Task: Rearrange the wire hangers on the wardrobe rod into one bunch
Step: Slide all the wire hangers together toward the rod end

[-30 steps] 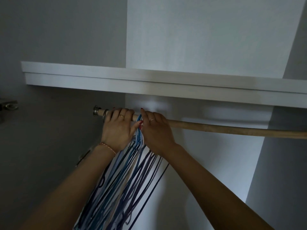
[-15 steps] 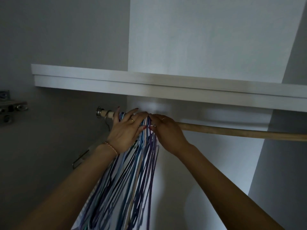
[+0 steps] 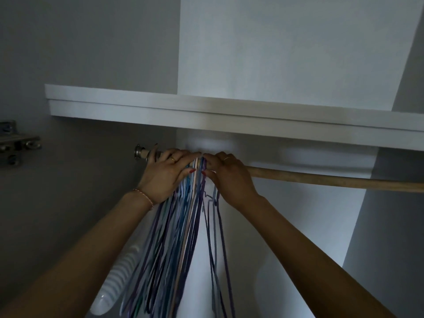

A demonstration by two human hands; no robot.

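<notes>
Your left hand curls over the wooden wardrobe rod near its metal end bracket, gripping it beside the wire hangers. Your right hand grips the rod just right of them. The hangers' hooks sit bunched between both hands, below the white shelf.

Hangers blue, purple, w/ 1 beige; rod tan (wood); shelf white.
</notes>
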